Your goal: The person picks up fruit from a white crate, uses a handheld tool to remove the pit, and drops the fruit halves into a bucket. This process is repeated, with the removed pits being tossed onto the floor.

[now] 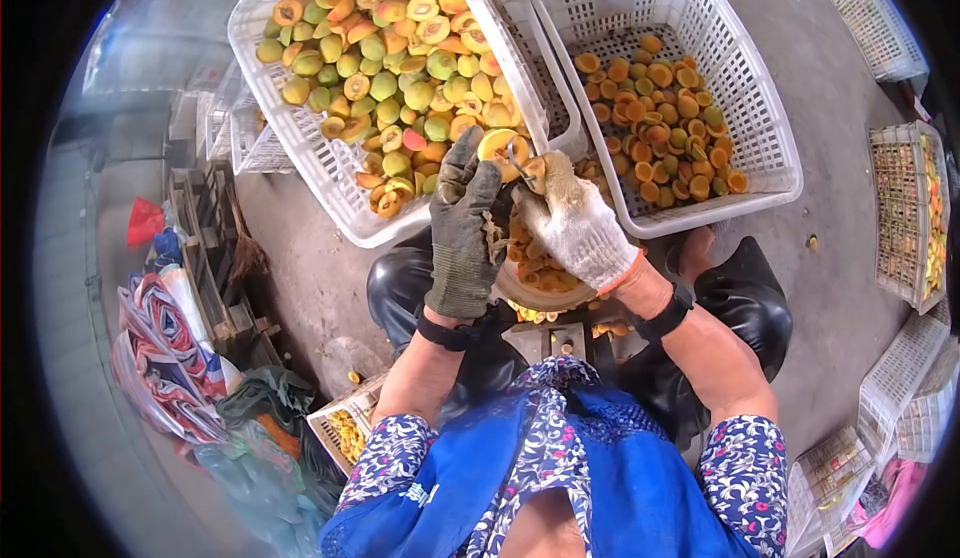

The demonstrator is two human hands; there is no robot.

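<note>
In a dark grey glove, my left hand (463, 233) is closed on a halved peach (503, 150), its cut yellow face turned up. My right hand (578, 220), in a stained white knit glove with an orange cuff, grips a small curved metal pitting knife (513, 155). The metal curve touches the cut face of the fruit. Below both hands is a round container (560, 300) with a tan rim, holding orange fruit pieces and partly hidden by the gloves. At the upper left, halved peaches (400, 68) fill a white plastic crate (345, 208).
A second white crate (700, 220) at the right holds hollowed fruit halves (665, 118). More fruit-filled crates (895, 218) stand along the right edge. Wooden pallets (215, 258) and plastic bags (165, 348) lie at the left. A small crate (330, 430) sits by my left elbow.
</note>
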